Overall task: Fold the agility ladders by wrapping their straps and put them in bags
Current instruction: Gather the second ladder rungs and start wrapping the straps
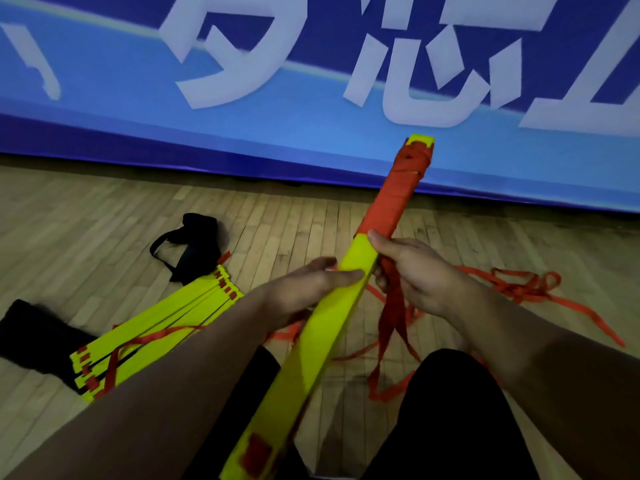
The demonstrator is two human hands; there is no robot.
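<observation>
Large white Chinese characters run across the blue banner (311,109) at twelve o'clock, cut off by the top edge. Only one, at one o'clock, reads fairly clearly: "心". The others are too cropped to tell.

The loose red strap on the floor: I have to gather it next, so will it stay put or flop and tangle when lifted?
The loose red strap probably flops: it lies in slack loops on the wooden floor. It looks thin and light, and may snag, since its loops cross.

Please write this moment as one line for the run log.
phase: wrapping strap | left hand: holds rung bundle | right hand: grips red strap | far end wrapped | second ladder on floor, unwrapped
</observation>
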